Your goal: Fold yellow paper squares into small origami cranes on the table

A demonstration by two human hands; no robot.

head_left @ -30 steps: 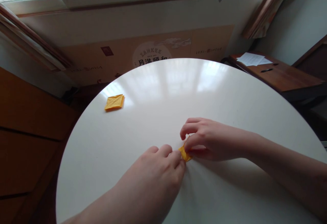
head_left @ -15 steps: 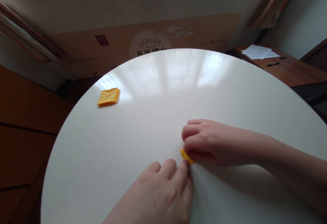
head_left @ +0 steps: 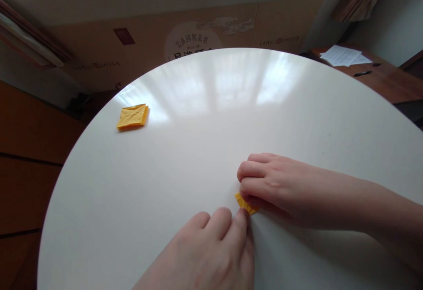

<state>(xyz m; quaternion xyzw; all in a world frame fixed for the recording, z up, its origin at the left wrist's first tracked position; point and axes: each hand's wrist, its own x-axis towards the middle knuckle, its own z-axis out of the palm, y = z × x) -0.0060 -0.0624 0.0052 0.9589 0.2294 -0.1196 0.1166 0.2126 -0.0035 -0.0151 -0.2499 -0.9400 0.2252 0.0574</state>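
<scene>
A small creased piece of yellow paper [head_left: 248, 207] lies near the front of the white round table [head_left: 158, 180]. My left hand [head_left: 211, 248] has its index fingertip on the paper's near edge, the thumb tucked close beside it and the other fingers curled. From the right, my right hand [head_left: 271, 182] covers the far part of the same paper with bent fingers, closed on it. Much of the paper is hidden under the hands. Farther off at the left, a folded yellow paper packet [head_left: 132, 117] rests on the tabletop, touched by neither hand.
Behind the table a large printed cardboard sheet [head_left: 145, 39] leans along the wall. White papers [head_left: 342, 55] and a black pen [head_left: 362, 73] lie on a brown desk [head_left: 393, 83] at the right. Orange-brown wooden furniture [head_left: 26, 127] stands at the left.
The view has tilted down slightly, so the table and packet sit higher. My right hand has shifted slightly right, and a bit more of the yellow paper shows between the hands.
</scene>
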